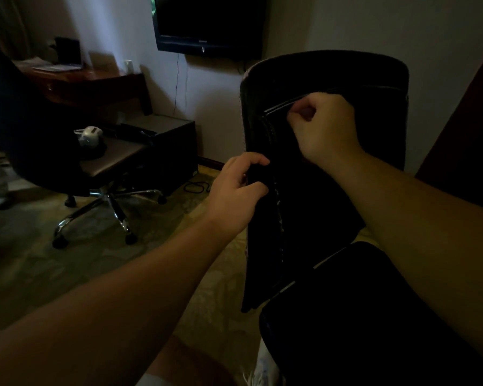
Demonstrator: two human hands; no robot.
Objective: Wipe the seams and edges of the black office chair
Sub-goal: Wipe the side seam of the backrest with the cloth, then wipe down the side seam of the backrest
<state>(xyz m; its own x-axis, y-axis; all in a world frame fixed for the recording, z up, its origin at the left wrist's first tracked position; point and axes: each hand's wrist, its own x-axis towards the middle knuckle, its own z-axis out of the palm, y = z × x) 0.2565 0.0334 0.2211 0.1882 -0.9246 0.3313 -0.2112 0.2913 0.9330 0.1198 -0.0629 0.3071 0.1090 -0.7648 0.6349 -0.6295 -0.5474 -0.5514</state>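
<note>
The black office chair [374,73] stands right of centre, its backrest upright and its seat [360,316] low at the right. My left hand [236,188] grips the backrest's left edge near a worn vertical seam, thumb and fingers curled round the padding. My right hand [322,125] is higher on the backrest, its fingers curled at a horizontal seam near the top. The room is dim, and I cannot tell whether the right hand holds a cloth.
A second swivel chair [106,207] with a chrome base stands at the left on the patterned carpet. Behind it are a wooden desk [89,79], a low dark cabinet [173,140] and a wall-mounted television [209,23]. A cable lies on the floor by the wall.
</note>
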